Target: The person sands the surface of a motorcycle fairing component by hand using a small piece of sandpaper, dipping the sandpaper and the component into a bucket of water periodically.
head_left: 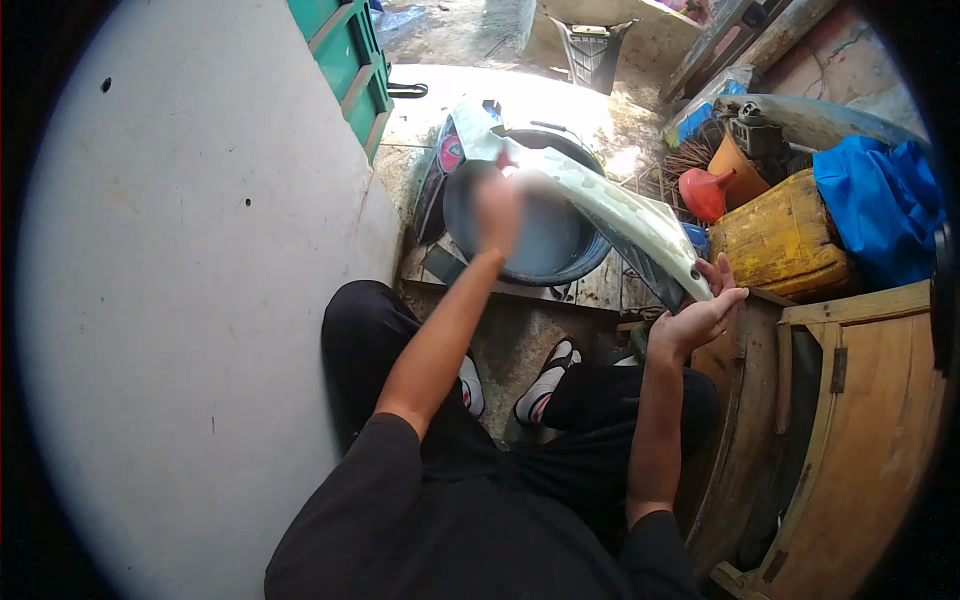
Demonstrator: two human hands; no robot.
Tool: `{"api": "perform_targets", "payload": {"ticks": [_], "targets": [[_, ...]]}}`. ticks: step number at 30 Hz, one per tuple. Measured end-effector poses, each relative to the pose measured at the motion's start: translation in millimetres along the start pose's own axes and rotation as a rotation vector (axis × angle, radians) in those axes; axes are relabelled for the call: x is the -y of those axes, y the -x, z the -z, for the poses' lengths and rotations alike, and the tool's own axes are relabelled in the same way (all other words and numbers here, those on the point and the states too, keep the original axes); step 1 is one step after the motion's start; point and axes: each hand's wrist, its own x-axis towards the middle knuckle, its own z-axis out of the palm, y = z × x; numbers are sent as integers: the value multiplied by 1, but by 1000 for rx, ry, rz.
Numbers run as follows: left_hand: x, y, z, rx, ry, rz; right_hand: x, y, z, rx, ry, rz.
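- Fingers of the right hand (694, 318), slightly spread, hold the near end of a pale, curved plastic panel (602, 197).
- Left hand (497, 212) blurs beside the panel; I cannot tell its fingers' state.
- Panel slants over a dark round basin (588, 266).

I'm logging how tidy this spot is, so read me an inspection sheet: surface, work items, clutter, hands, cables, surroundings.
Surface: low wooden platform, stained, under the tub.
Work items: pale curved panel, slanting over a dark tub of cloudy liquid.
Clutter: stained yellow container, red funnel, orange pot and blue sheet, crowded together on the right.
Hands: right hand holds the panel's near end; left hand is by the panel, above the tub, too blurred to tell its grip.
Cables: nothing seen.
Surroundings: white wall-like surface on the left, wooden cabinet on the right.
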Motion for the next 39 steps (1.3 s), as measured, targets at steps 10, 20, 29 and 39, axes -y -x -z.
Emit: {"api": "perform_targets", "payload": {"ticks": [10,20,29,39], "targets": [[-22,12,-3,63,37,-55,-1,-8,3,12,-29,10],[-106,-38,47,731,-171,-101,26,-49,15,324,-82,-282],[-52,-89,32,721,-108,-410,-67,-52,86,320,-180,-397],[44,-34,19,513,849,850,-167,-37,152,201,-208,-689]]}}
